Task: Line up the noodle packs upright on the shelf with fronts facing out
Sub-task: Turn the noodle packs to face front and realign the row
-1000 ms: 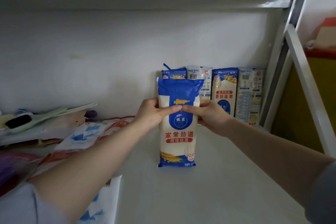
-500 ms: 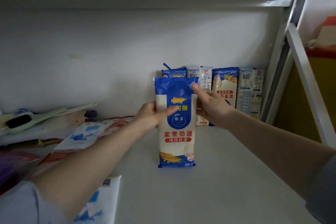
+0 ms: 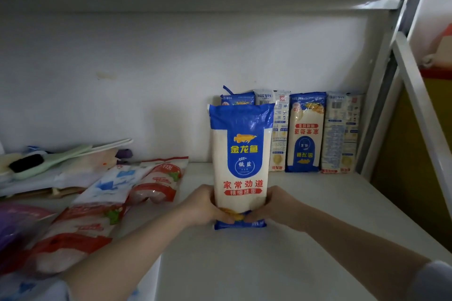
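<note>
A blue and white noodle pack (image 3: 241,161) stands upright on the white shelf (image 3: 305,239), front facing me. My left hand (image 3: 204,205) and my right hand (image 3: 275,205) grip its lower end from both sides, thumbs across the bottom front. Against the back wall stands a row of packs: one blue pack (image 3: 238,99) mostly hidden behind the held one, a pack showing its back (image 3: 280,129), an upside-down front-facing pack (image 3: 307,132), and another back-facing pack (image 3: 341,133) at the right.
Red and white bags (image 3: 156,183) and a blue and white bag (image 3: 110,186) lie flat at the left. Green utensils (image 3: 49,161) rest on a stack at the far left. A metal upright (image 3: 381,95) bounds the shelf on the right.
Both hands slid down from the upper half of the pack to its bottom end. The pack stays upright at the same spot, its whole front label showing.
</note>
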Demonstrator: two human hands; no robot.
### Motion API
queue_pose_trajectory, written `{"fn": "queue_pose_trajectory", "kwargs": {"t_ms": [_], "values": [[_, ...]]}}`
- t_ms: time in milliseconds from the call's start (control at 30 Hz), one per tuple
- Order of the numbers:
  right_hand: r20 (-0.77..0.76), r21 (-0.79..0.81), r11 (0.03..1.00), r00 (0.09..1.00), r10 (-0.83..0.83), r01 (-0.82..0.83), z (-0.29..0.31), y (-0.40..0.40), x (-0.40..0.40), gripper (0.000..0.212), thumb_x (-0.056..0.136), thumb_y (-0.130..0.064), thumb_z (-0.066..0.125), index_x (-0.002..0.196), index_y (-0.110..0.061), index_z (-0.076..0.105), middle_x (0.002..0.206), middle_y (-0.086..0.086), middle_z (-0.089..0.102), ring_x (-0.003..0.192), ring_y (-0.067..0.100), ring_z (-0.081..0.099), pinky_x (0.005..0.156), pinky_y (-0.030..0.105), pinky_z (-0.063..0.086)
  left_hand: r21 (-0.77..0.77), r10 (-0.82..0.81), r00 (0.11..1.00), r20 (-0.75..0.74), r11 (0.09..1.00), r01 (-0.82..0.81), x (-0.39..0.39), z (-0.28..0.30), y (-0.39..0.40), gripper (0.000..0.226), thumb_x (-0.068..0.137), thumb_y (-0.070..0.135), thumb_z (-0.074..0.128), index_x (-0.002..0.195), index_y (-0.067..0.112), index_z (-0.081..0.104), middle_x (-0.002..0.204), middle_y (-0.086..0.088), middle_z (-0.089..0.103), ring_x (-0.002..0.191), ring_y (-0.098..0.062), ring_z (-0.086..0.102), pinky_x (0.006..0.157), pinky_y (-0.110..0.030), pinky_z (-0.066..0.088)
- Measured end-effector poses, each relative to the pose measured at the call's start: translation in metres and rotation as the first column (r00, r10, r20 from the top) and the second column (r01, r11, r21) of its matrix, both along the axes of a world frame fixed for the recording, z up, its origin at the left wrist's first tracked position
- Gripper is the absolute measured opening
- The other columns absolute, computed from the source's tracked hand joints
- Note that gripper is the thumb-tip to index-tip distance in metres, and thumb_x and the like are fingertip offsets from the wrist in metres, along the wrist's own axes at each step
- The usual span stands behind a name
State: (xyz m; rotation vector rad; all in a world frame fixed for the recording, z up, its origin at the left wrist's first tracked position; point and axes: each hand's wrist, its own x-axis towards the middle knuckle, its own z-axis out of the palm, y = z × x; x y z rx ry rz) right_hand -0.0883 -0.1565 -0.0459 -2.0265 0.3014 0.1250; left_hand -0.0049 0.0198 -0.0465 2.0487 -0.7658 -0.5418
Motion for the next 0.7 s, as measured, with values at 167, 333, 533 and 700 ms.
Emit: {"fn": "queue_pose_trajectory", "kwargs": {"t_ms": [167, 333, 533, 700], "values": [[0.075, 0.155, 0.988, 0.997, -0.019, 0.007, 0.019, -0.003, 0.008, 0.042, 0.07, 0.0, 0.079, 0.105, -0.019, 0.066, 0.109, 0.0, 0.069, 0.105, 0.017, 0.062, 0.087, 0.032, 0.055, -0.177, 0.067, 0.998, 0.004, 0.982, -0.065, 0.01, 0.012, 0.008, 0.044, 0.065, -0.003, 0.081, 0.104, 0.011, 0.066, 0.099, -0.004, 0.071, 0.092, -0.015, 0.067, 0.081, -0.024, 0.054], [0.04, 0.183, 0.983, 0.999, -0.016, 0.009, 0.026, -0.001, 0.013, 0.047, 0.071, 0.001, 0.077, 0.109, -0.02, 0.06, 0.112, -0.001, 0.065, 0.109, 0.019, 0.059, 0.09, 0.039, 0.054, -0.049, 0.0, 0.997, 0.081, 0.999, 0.004, 0.014, 0.02, 0.01, 0.051, 0.06, 0.003, 0.086, 0.101, 0.021, 0.062, 0.101, 0.006, 0.069, 0.098, -0.012, 0.065, 0.085, -0.025, 0.054], [0.051, 0.131, 0.991, 0.999, 0.014, -0.02, 0.035, -0.004, 0.038, 0.051, 0.069, -0.003, 0.08, 0.114, -0.016, 0.06, 0.113, 0.002, 0.067, 0.107, 0.02, 0.062, 0.088, 0.043, 0.055, -0.113, 0.104, 0.993, 0.052, 0.989, -0.097, 0.036, 0.022, 0.012, 0.045, 0.056, 0.004, 0.088, 0.091, 0.024, 0.069, 0.093, 0.003, 0.074, 0.091, -0.014, 0.069, 0.085, -0.033, 0.056], [0.115, 0.08, 0.997, 0.993, -0.01, 0.001, 0.047, -0.001, 0.072, 0.041, 0.069, -0.005, 0.08, 0.106, -0.011, 0.062, 0.108, 0.004, 0.068, 0.1, 0.018, 0.064, 0.077, 0.032, 0.057, -0.178, 0.19, 0.982, 0.001, 0.966, -0.187, 0.063, 0.028, 0.009, 0.039, 0.053, 0.002, 0.088, 0.082, 0.021, 0.07, 0.082, 0.003, 0.073, 0.082, -0.015, 0.069, 0.077, -0.026, 0.055]]}}
